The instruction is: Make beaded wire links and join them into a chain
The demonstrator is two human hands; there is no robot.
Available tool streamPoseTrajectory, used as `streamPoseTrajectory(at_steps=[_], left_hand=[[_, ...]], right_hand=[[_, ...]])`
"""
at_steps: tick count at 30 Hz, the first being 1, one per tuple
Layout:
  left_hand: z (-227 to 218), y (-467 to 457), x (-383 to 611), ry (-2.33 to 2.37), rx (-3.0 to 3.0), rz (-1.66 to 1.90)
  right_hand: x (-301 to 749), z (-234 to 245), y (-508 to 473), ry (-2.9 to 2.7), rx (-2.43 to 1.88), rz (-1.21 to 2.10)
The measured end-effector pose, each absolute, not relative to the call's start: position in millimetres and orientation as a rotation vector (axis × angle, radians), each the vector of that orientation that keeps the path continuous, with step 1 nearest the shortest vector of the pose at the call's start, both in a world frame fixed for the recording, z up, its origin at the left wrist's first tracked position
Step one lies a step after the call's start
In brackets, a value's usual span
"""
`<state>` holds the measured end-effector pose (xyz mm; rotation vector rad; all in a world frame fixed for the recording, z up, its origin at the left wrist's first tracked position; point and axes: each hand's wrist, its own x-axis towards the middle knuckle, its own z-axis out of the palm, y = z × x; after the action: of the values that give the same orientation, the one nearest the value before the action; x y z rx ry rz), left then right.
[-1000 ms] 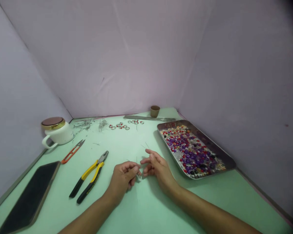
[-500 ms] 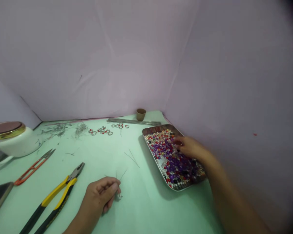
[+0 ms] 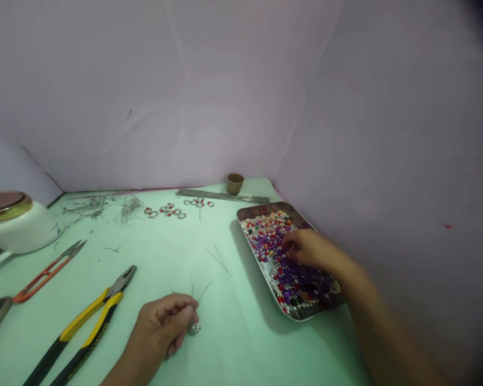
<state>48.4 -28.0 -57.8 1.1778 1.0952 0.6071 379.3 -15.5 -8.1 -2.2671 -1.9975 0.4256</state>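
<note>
Near the front of the green tabletop, my left hand (image 3: 165, 327) is closed in a pinch on a small wire piece with beads (image 3: 194, 327). Thin wire ends stick up beyond its fingers. My right hand (image 3: 308, 248) reaches into a metal tray (image 3: 261, 267) on the right, its fingers bent and drawn together at the beads. Whatever is between those fingertips is too small to make out. Purple, red, clear and gold beads (image 3: 271, 236) fill the tray loosely. Two loose wires (image 3: 218, 258) lie between my left hand and the tray.
Pliers (image 3: 92, 321) with yellow-black handles and orange thread snips (image 3: 50, 273) lie left. Beyond them stands a white cup (image 3: 28, 230). Beaded wire pieces (image 3: 169, 210), wire scraps (image 3: 90, 206), a wire bundle (image 3: 221, 196) and a small brown pot (image 3: 235, 184) line the back.
My right hand has shifted slightly toward me within the tray, its fingers still among the beads. My left hand keeps its pinch in nearly the same place. The view has turned slightly right.
</note>
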Motion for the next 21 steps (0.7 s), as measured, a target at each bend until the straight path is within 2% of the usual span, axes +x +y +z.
streamPoseTrajectory(at_steps=[6, 21], left_hand=[[-54, -29, 49, 1.104, 1.168, 0.630], [-46, -25, 51, 1.019, 1.025, 0.631]], right_hand=[[348, -7, -12, -2.168, -2.018, 0.477], [398, -4, -20, -2.019, -2.183, 0.613]])
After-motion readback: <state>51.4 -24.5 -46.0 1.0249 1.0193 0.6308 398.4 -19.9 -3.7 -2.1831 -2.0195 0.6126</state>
